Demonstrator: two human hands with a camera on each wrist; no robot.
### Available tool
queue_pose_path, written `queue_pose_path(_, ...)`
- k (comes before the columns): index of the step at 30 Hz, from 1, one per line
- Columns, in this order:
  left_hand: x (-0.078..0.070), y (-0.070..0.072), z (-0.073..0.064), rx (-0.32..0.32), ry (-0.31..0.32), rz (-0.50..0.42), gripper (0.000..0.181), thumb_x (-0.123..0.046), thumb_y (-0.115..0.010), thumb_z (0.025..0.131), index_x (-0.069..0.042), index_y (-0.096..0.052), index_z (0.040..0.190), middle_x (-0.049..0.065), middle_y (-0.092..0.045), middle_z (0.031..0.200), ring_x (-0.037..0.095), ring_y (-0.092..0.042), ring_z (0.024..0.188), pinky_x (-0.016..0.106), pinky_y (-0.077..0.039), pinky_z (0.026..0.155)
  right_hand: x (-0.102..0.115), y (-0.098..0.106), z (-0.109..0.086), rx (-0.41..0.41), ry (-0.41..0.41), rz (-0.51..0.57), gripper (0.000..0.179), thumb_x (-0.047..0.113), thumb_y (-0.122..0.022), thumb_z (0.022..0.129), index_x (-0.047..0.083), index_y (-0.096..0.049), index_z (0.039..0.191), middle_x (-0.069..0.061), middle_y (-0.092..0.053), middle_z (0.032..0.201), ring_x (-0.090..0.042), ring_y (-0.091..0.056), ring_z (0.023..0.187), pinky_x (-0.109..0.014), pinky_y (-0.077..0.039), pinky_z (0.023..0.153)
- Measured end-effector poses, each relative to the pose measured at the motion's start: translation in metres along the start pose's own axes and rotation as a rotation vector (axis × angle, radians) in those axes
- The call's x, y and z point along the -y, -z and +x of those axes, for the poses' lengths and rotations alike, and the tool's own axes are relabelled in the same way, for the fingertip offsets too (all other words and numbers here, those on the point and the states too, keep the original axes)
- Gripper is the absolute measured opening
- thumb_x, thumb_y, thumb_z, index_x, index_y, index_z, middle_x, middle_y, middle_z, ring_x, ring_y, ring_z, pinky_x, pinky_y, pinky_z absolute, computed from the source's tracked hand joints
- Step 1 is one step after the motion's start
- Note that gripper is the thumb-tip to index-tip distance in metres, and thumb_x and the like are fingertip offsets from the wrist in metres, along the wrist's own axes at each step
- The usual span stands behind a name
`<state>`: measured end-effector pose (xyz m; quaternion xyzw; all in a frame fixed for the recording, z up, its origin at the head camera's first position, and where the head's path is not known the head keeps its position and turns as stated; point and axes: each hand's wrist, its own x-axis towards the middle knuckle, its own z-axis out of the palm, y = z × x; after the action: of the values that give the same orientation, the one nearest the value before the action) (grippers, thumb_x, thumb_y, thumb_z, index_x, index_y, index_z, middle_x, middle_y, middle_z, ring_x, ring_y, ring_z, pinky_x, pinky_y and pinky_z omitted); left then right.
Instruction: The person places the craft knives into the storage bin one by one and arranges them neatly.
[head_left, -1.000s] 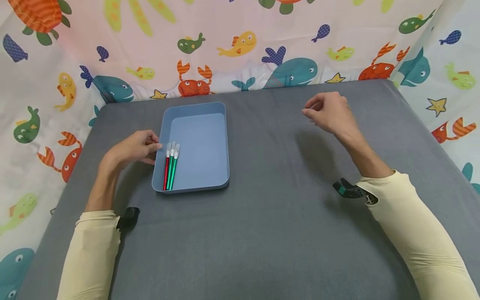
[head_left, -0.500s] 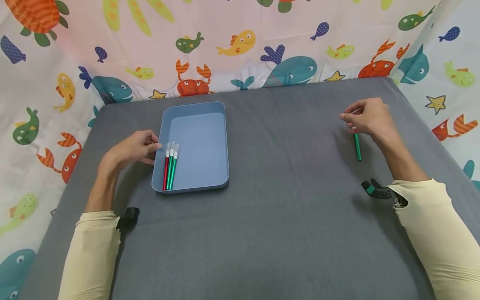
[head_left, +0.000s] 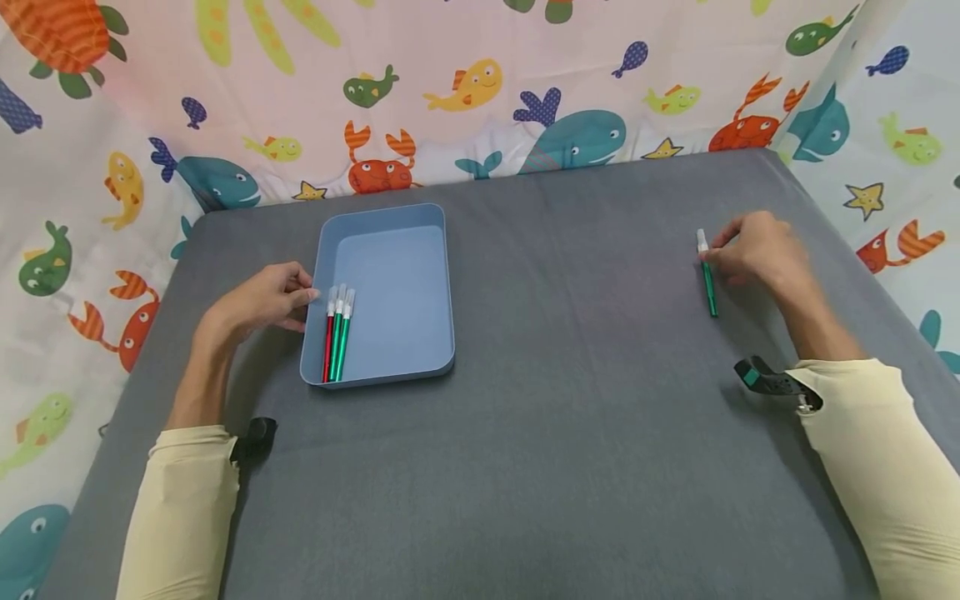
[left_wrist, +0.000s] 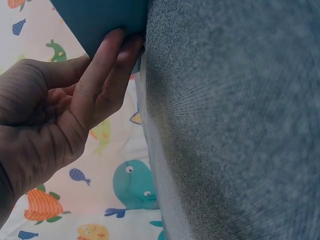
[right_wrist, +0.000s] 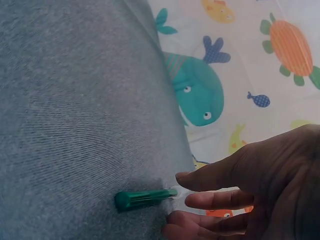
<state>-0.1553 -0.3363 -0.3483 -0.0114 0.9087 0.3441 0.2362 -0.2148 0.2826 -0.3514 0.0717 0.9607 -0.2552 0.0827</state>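
Observation:
On the left of the table, my left hand [head_left: 264,298] grips the left wall of a shallow blue tray [head_left: 442,292]. Its thumb is at the rim and its fingers lie against the outside, as the left wrist view shows. One red marker pen [head_left: 327,346] and two green marker pens [head_left: 343,346] with pale caps lie side by side along the tray's left side. At the right, my right hand [head_left: 765,250] is at a single green marker pen [head_left: 709,292] lying on the table. Thumb and fingers are spread around its capped end [right_wrist: 145,198], with a gap between them.
A grey cloth covers the table [head_left: 525,450]. Behind it and along both sides hangs a white curtain [head_left: 420,50] printed with sea animals. Black wrist devices [head_left: 772,383] sit at the sleeve cuffs.
My right hand has moved right and then down to the lone green marker pen, which was hidden behind the forearm at first. The left hand and the tray have stayed put.

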Motion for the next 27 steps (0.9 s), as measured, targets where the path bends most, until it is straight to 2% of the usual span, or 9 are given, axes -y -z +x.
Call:
queue_pose_path(6, -0.001, -0.001, 0.001, 0.005, 0.008, 0.003, 0.037, -0.016, -0.048, 0.112, 0.011, -0.041, 0.137, 0.031, -0.051, 0.132, 0.041, -0.061, 0.113, 0.052, -0.064, 0.095, -0.001, -0.004, -0.001, -0.001, 0.007, -0.028, 0.035, 0.025, -0.078, 0.094, -0.008, -0.070, 0.102, -0.015, -0.070, 0.076, -0.021, -0.066, 0.062, -0.037, -0.044, 0.057)
queue_pose_path(13, 0.000, -0.002, 0.001, 0.003, 0.008, 0.018, 0.037, -0.016, -0.045, 0.113, 0.011, -0.040, 0.137, 0.033, -0.051, 0.133, 0.042, -0.061, 0.114, 0.054, -0.063, 0.095, 0.005, -0.011, 0.001, 0.001, -0.009, -0.077, 0.034, 0.022, -0.078, 0.093, -0.010, -0.071, 0.104, -0.013, -0.068, 0.069, -0.019, -0.064, 0.059, -0.043, -0.041, 0.062)
queue_pose_path(16, -0.001, -0.002, 0.000, 0.003, 0.009, 0.017, 0.037, -0.016, -0.045, 0.113, 0.011, -0.040, 0.137, 0.032, -0.051, 0.133, 0.042, -0.060, 0.115, 0.054, -0.063, 0.095, 0.006, -0.011, 0.000, -0.004, -0.010, -0.087, 0.031, 0.019, -0.075, 0.094, -0.011, -0.071, 0.103, -0.012, -0.068, 0.066, -0.019, -0.064, 0.057, -0.042, -0.043, 0.061)
queue_pose_path(21, -0.004, -0.002, -0.002, 0.002, 0.003, 0.015, 0.036, -0.015, -0.044, 0.113, 0.012, -0.040, 0.136, 0.033, -0.051, 0.132, 0.043, -0.061, 0.114, 0.055, -0.063, 0.096, 0.007, -0.009, -0.001, 0.004, 0.003, -0.087, 0.032, 0.018, -0.071, 0.094, -0.012, -0.071, 0.104, -0.015, -0.069, 0.070, -0.020, -0.066, 0.058, -0.034, -0.045, 0.053)
queue_pose_path(27, -0.003, -0.002, -0.003, 0.000, 0.003, 0.014, 0.036, -0.015, -0.044, 0.113, 0.011, -0.040, 0.136, 0.033, -0.051, 0.132, 0.043, -0.060, 0.115, 0.055, -0.062, 0.096, 0.006, -0.007, -0.003, 0.020, 0.013, -0.040, 0.035, 0.019, -0.069, 0.096, -0.014, -0.071, 0.108, -0.019, -0.071, 0.078, -0.019, -0.068, 0.060, -0.030, -0.048, 0.052)
